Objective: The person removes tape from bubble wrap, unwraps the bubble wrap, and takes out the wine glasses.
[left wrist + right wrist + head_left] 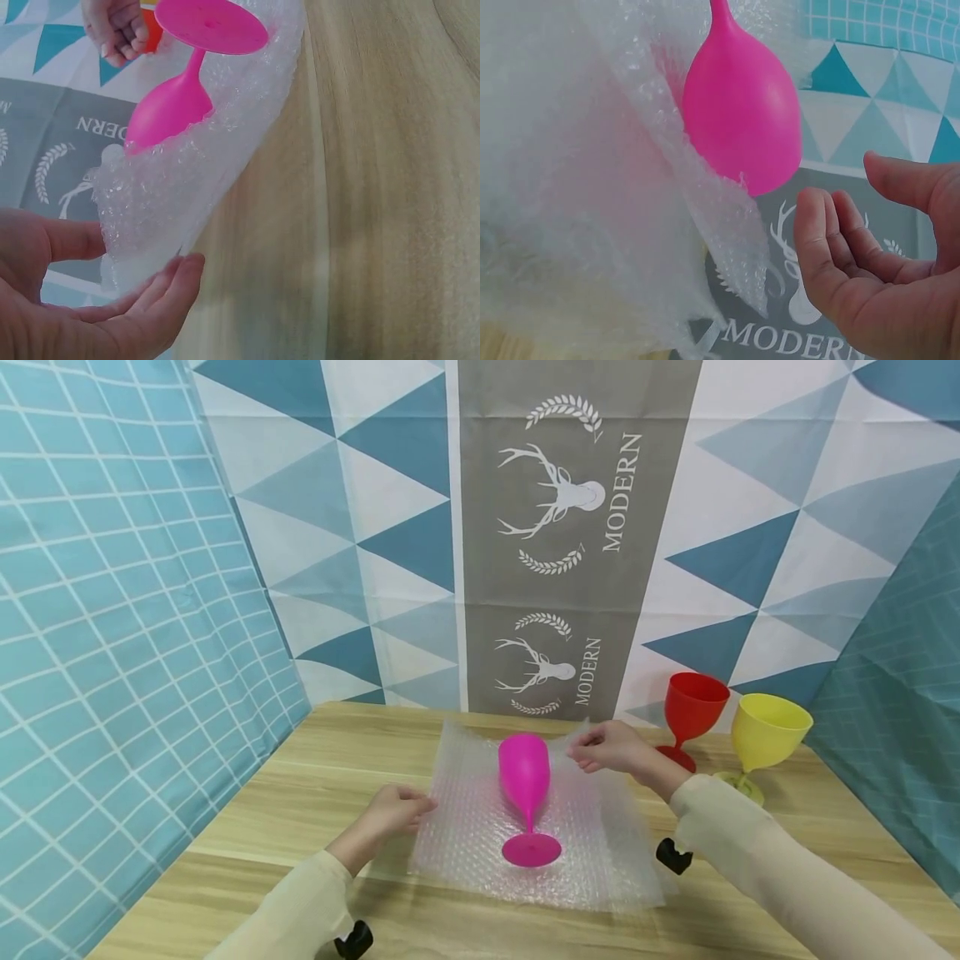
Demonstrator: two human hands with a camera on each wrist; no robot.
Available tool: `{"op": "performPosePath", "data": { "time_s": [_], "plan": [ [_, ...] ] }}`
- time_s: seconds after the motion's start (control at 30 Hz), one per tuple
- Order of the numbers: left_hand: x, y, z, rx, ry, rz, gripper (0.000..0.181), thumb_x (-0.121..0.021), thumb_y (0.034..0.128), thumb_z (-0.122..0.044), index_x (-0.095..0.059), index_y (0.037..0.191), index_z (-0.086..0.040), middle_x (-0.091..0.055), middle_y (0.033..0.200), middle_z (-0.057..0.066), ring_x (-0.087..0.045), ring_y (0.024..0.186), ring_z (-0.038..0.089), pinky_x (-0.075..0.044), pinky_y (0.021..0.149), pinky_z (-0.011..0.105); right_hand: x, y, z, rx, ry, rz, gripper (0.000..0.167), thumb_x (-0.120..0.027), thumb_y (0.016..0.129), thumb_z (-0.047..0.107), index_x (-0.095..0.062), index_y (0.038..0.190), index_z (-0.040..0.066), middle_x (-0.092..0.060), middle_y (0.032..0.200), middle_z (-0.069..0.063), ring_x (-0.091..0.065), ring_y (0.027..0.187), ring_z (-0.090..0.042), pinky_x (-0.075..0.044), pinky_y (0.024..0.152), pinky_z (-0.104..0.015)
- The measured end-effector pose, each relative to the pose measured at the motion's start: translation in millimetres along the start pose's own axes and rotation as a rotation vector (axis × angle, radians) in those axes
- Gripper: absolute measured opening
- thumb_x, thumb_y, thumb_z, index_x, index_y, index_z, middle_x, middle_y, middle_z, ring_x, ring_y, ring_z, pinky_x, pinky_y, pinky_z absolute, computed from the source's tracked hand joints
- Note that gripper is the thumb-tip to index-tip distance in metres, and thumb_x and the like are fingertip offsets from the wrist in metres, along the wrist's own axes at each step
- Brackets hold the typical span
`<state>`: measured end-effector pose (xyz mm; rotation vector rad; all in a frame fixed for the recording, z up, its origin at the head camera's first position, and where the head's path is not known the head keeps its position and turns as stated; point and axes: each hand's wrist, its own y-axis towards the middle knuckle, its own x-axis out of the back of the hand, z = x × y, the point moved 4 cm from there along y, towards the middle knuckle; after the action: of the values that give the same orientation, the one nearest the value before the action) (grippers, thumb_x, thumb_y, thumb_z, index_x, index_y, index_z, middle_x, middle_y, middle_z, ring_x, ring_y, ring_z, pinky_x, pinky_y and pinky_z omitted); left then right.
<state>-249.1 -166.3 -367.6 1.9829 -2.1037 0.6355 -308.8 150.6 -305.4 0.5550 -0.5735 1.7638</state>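
Note:
A bright pink plastic goblet (525,772) lies on its side on a sheet of bubble wrap (457,839), its round foot towards me. My left hand (390,817) is at the sheet's left edge. In the left wrist view its thumb and loosely extended fingers (169,300) touch the bubble wrap's edge, with a gap between them. Near the sheet's far right corner is my right hand (613,748). The right wrist view shows its fingers (817,232) and thumb apart, holding nothing, beside the lifted wrap and the goblet's rim.
On the right of the wooden table (300,777) stand a red goblet (693,706) and a yellow goblet (768,731), behind my right forearm. A patterned cloth (405,527) hangs behind the table. Blue checked cloth (135,610) closes off the left side.

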Motion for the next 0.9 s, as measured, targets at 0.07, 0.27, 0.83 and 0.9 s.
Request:
{"op": "performPosePath", "data": {
  "time_s": [0.07,0.27,0.83,0.9],
  "plan": [
    [-0.6,0.7,1.9,0.003,-0.016,0.0,0.038,-0.06,0.0909,-0.013,-0.056,0.116,0.016,-0.062,0.116,0.03,-0.065,0.103,0.037,-0.057,0.09,0.041,-2,0.6,4,0.003,-0.006,0.012,0.034,-0.067,0.089,0.021,-0.064,0.111,-0.005,-0.067,0.096,-0.015,-0.068,0.081,-0.017,-0.06,0.08,-0.033],
    [-2.2,1.0,5.6,0.001,-0.053,0.01,0.032,-0.058,0.0903,-0.008,-0.059,0.111,0.017,-0.066,0.105,0.027,-0.068,0.089,0.025,-0.059,0.084,0.04,-8,3.8,18,0.024,-0.07,0.027,0.031,-0.069,0.088,0.023,-0.067,0.106,-0.002,-0.069,0.095,-0.013,-0.067,0.078,-0.016,-0.06,0.082,-0.036],
    [-2.2,1.9,10.1,0.014,-0.105,0.06,0.03,-0.055,0.0923,-0.008,-0.06,0.11,0.016,-0.069,0.098,0.02,-0.067,0.081,0.016,-0.059,0.082,0.035,-20,16.6,50,0.014,-0.197,0.047,0.027,-0.073,0.084,0.027,-0.068,0.091,0.0,-0.069,0.077,-0.009,-0.066,0.068,-0.013,-0.06,0.076,-0.032],
    [-2.4,2.1,10.6,0.015,-0.11,0.061,0.03,-0.055,0.0923,-0.007,-0.06,0.111,0.016,-0.069,0.099,0.021,-0.067,0.081,0.016,-0.059,0.082,0.035,-21,18.5,55,0.019,-0.211,0.045,0.027,-0.072,0.084,0.027,-0.069,0.09,0.001,-0.069,0.076,-0.009,-0.067,0.068,-0.013,-0.06,0.075,-0.031]
  ]
}}
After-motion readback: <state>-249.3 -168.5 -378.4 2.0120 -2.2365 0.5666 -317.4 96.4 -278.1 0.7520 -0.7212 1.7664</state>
